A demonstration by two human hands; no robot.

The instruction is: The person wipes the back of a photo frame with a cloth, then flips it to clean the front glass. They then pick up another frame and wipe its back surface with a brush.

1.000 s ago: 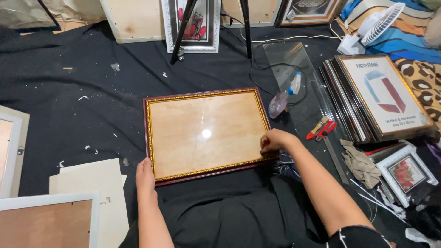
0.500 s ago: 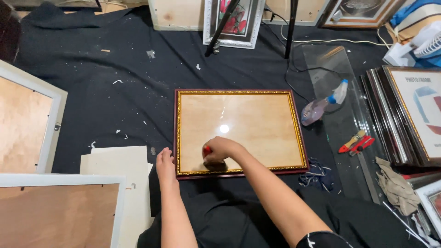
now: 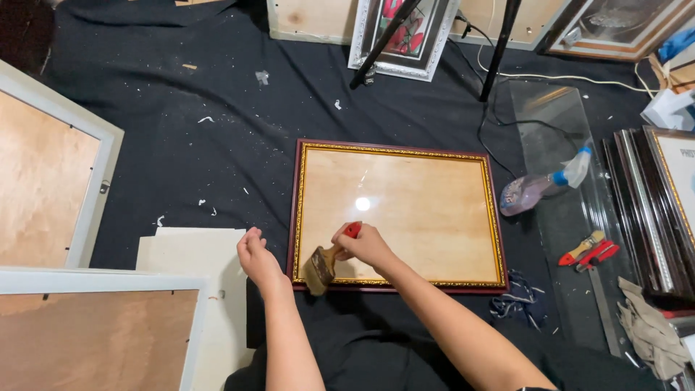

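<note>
A dark red picture frame (image 3: pixel 397 148) with a gold inner edge lies flat on black cloth, glass over a pale wooden backing. My right hand (image 3: pixel 365 244) grips a paintbrush (image 3: pixel 322 265) with a red handle tip, its bristles resting on the frame's lower left corner. My left hand (image 3: pixel 257 257) rests with curled fingers on the cloth just left of that corner, beside a white sheet (image 3: pixel 199 253). It holds nothing.
Two white frames with wooden backs (image 3: pixel 43 188) (image 3: pixel 94 326) lie at the left. A spray bottle (image 3: pixel 539 190), red pliers (image 3: pixel 590 250), a glass pane (image 3: pixel 572 145), a grey rag (image 3: pixel 651 329) and stacked frames (image 3: pixel 655 203) sit at the right. Tripod legs (image 3: pixel 499 51) and a flower picture (image 3: pixel 405 32) stand behind.
My right hand has swept the brush from the frame's right side along the lower edge to its lower left corner. The view has shifted, so the frame appears further right.
</note>
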